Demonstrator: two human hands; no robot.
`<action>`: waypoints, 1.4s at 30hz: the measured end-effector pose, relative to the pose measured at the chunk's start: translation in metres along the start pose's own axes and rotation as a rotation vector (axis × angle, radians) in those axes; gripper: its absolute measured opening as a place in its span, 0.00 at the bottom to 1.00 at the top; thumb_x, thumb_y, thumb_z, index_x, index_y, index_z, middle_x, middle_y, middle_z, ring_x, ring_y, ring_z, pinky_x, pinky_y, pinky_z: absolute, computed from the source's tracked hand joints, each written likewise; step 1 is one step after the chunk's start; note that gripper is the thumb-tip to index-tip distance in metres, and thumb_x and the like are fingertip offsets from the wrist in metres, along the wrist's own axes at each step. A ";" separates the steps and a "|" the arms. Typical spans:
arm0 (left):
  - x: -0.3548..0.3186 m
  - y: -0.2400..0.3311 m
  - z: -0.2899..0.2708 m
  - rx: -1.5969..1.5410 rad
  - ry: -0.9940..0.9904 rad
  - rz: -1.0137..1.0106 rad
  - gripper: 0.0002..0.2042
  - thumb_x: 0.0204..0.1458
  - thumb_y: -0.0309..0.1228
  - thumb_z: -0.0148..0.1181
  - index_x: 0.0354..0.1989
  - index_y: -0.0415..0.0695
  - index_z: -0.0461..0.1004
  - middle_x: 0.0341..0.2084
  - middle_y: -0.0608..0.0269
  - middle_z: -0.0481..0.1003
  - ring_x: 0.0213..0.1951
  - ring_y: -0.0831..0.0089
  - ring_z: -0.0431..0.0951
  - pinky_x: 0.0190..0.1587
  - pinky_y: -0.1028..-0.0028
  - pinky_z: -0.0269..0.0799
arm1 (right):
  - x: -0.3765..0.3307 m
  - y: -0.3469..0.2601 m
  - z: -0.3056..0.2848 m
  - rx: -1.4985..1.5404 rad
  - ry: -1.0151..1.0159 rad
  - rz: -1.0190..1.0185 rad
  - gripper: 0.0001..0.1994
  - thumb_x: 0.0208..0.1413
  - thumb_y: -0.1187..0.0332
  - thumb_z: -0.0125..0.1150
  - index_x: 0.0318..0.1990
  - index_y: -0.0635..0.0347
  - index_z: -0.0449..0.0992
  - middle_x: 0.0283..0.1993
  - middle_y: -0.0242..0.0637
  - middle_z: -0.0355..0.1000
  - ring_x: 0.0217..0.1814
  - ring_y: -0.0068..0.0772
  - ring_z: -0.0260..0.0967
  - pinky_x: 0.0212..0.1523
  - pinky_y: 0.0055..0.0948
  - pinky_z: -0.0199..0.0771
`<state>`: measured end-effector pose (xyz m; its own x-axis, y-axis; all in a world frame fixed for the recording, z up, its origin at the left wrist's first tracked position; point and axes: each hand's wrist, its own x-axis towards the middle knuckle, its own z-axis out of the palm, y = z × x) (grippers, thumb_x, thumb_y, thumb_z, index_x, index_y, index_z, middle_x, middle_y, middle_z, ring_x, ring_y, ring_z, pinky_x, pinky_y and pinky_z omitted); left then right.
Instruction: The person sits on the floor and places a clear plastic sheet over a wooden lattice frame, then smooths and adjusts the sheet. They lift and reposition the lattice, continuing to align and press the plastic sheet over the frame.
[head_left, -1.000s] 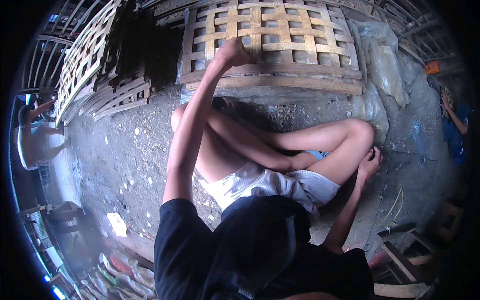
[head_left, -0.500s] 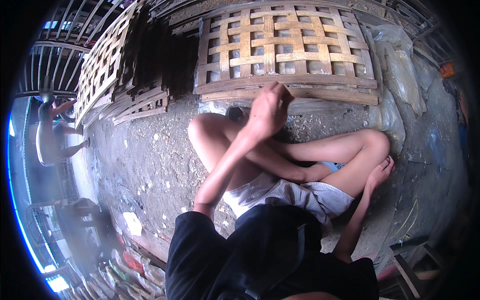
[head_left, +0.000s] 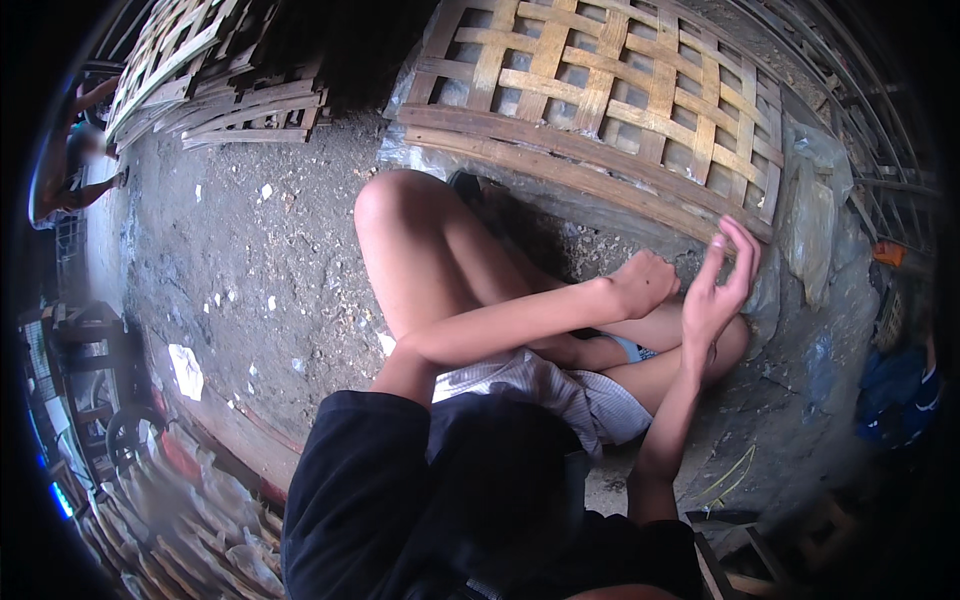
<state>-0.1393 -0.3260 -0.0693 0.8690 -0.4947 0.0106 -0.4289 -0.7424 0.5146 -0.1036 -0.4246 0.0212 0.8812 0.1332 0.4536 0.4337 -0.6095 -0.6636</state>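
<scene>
I sit low on the ground with bent legs, both hands above my right leg. My left hand [head_left: 642,287] is closed into a fist, back upward; whatever its fingers hold, if anything, is hidden. Close beside it, my right hand [head_left: 718,285] is raised with fingers extended and slightly curved, thumb apart, nothing visible in it. Just beyond both hands lies a woven lattice panel [head_left: 548,62] of light wooden strips. Its near edge has a long wooden slat [head_left: 520,130], and the right fingertips appear near that edge.
More lattice panels [head_left: 165,60] are stacked at the far left. Clear plastic sheeting [head_left: 808,225] lies right of the near panel. Paper scraps [head_left: 186,370] litter the rough ground. A person [head_left: 75,175] is at the far left edge; blue clothing [head_left: 895,395] shows at the right.
My left hand has come down and right from above my legs, still closed. My right hand has lifted off my knee, up beside the left. The view has turned.
</scene>
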 end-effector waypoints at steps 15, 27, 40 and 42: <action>-0.105 -0.156 -0.213 -0.739 1.064 -0.664 0.13 0.64 0.40 0.66 0.33 0.44 0.81 0.21 0.76 0.73 0.24 0.89 0.66 0.28 0.82 0.58 | 0.124 -0.017 0.127 -0.058 -0.842 -0.628 0.15 0.58 0.75 0.67 0.50 0.41 0.87 0.80 0.33 0.54 0.80 0.48 0.49 0.79 0.46 0.53; -0.087 -0.154 -0.210 -0.724 1.028 -0.615 0.14 0.63 0.33 0.63 0.29 0.35 0.75 0.17 0.62 0.72 0.23 0.79 0.67 0.28 0.71 0.64 | 0.132 -0.021 0.137 0.091 -0.797 -0.725 0.10 0.47 0.79 0.72 0.38 0.55 0.86 0.60 0.35 0.73 0.66 0.44 0.67 0.67 0.43 0.66; -0.086 -0.156 -0.206 -0.630 1.011 -0.607 0.15 0.63 0.35 0.62 0.30 0.34 0.75 0.19 0.55 0.74 0.23 0.73 0.69 0.29 0.67 0.66 | 0.122 0.002 0.105 0.012 -0.763 -0.541 0.06 0.55 0.80 0.67 0.38 0.59 0.80 0.55 0.40 0.69 0.63 0.47 0.68 0.63 0.44 0.68; -0.085 -0.156 -0.204 -0.596 0.998 -0.609 0.15 0.62 0.36 0.62 0.30 0.34 0.75 0.19 0.53 0.73 0.23 0.71 0.69 0.29 0.66 0.67 | 0.121 0.009 0.084 0.004 -0.726 -0.478 0.05 0.58 0.79 0.66 0.40 0.60 0.80 0.55 0.40 0.69 0.62 0.44 0.69 0.62 0.42 0.69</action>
<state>-0.0954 -0.0758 0.0247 0.8010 0.5827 0.1374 0.0450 -0.2874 0.9567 0.0234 -0.3482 0.0198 0.5059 0.8405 0.1938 0.7875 -0.3583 -0.5014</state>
